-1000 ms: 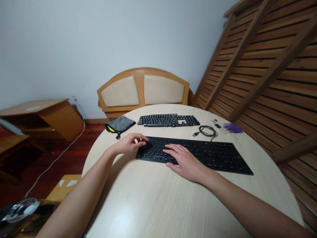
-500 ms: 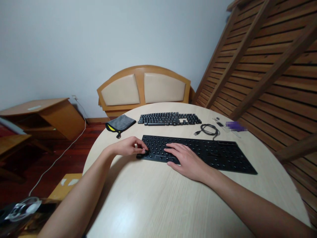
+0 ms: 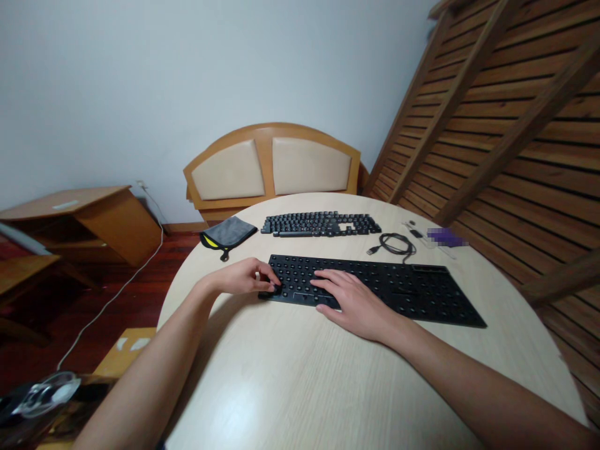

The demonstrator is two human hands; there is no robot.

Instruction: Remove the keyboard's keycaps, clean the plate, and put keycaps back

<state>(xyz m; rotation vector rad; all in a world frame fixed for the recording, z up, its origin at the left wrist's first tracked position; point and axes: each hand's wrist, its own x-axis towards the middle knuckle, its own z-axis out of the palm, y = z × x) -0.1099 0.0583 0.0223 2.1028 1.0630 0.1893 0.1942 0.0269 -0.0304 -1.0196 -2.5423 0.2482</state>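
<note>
A black keyboard (image 3: 445, 299), most of its switches bare of caps, lies across the table before me. At its lower left corner my left hand (image 3: 244, 277) is closed in a pinch on a small dark keycap (image 3: 277, 290), which the fingertips partly hide. My right hand (image 3: 349, 301) rests palm down over the keyboard's middle, fingers stretched and spread, holding nothing. Behind the keyboard, loose black keycaps (image 3: 300, 224) are laid out in keyboard order, with a gap toward the right. The coiled black USB cable (image 3: 396, 245) sits right of them.
A folded grey cloth (image 3: 229, 232) with yellow lining lies at the table's left edge. Small parts and a blurred purple item (image 3: 445, 237) are at the right. The round table (image 3: 290, 375) borders a slatted wooden frame (image 3: 506, 156); a headboard (image 3: 272, 164) stands behind.
Almost nothing differs. The left fingers stay pinched at the keyboard's lower left corner, with at most a slight shift, and the right hand holds its place.
</note>
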